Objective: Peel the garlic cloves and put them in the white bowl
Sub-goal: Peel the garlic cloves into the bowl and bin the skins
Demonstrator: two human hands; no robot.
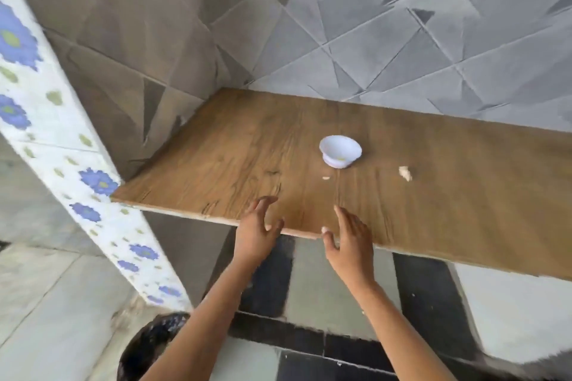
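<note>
Left hand [257,230] and right hand [351,241] are hanging spread open at table [216,164] edge (nothing held); bowl [340,150], garlic [405,173] sitting beyond.

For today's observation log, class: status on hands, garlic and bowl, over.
Left hand and right hand open, holding nothing, at counter edge. Garlic piece lies right of white bowl, untouched. Nothing between hands and garlic.
</note>
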